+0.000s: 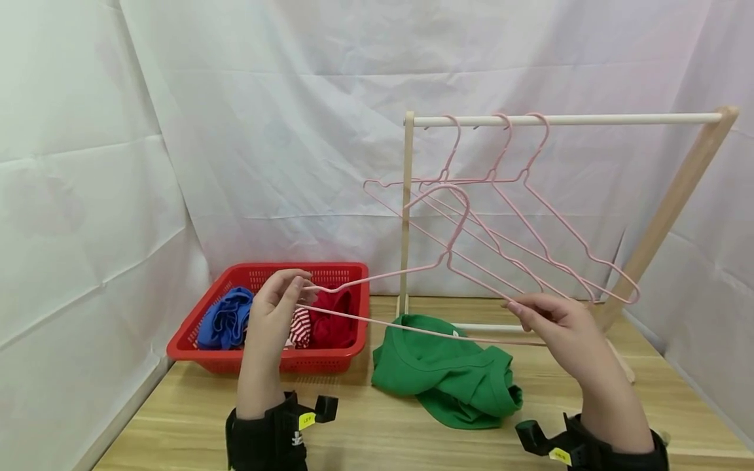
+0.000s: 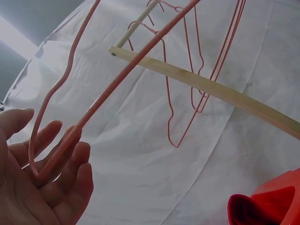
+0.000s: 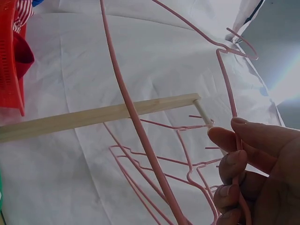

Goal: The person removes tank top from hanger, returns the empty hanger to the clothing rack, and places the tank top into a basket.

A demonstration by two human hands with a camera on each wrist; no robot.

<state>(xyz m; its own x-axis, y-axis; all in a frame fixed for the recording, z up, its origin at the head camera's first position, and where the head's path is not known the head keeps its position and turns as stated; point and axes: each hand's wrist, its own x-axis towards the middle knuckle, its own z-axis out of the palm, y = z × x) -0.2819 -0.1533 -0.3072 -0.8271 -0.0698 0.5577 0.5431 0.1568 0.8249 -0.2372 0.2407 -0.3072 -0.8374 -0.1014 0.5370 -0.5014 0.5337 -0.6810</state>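
Note:
A pink clothes hanger (image 1: 383,276) is held up in front of the rack, its hook upward. My left hand (image 1: 275,304) loosely holds one end of it; in the left wrist view the hanger's corner lies against the bent fingers (image 2: 70,157), the thumb apart. On the opposite sloping arm, my right hand (image 1: 562,327) pinches the wire between thumb and forefinger, with the other fingers curled round it in the right wrist view. Below the hanger, a crumpled green garment (image 1: 442,373) lies on the wooden table (image 1: 365,425).
Behind stands a rack with a white rail (image 1: 618,119) and wooden posts (image 1: 671,209). Several pink hangers (image 1: 530,160) hang from it. At the left, a red basket (image 1: 203,356) contains blue cloth (image 1: 226,318), red cloth (image 1: 334,320) and striped cloth (image 1: 300,327). White curtains (image 1: 265,131) surround the table.

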